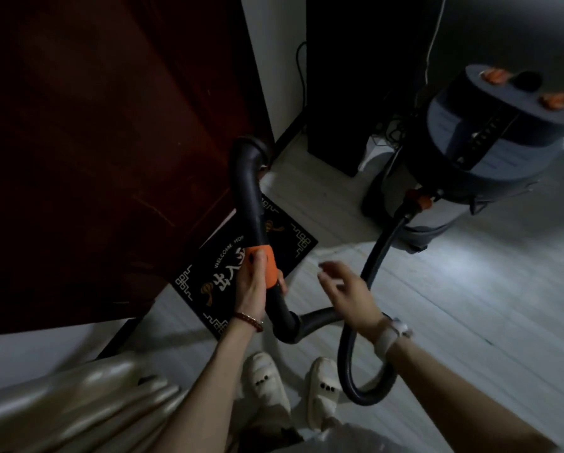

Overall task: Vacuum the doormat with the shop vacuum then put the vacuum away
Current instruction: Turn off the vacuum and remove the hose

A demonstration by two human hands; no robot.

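A black doormat [283, 237] with white patterns and lettering lies on the pale floor beside a dark red door. My left hand [252, 282] grips the orange collar of the black vacuum wand [249, 191], which curves up over the mat toward the door. My right hand [344, 289] hovers open just right of the wand, fingers spread, touching nothing. The black hose [377, 256] loops from the wand past my feet and up to the orange port of the grey shop vacuum [489, 138], which stands at the right.
The dark red door [110, 142] fills the left. A black cabinet [355, 93] stands by the white wall behind the mat, with cables at its foot. My slippered feet [293, 387] stand inside the hose loop. Beige fabric [71, 403] sits at lower left.
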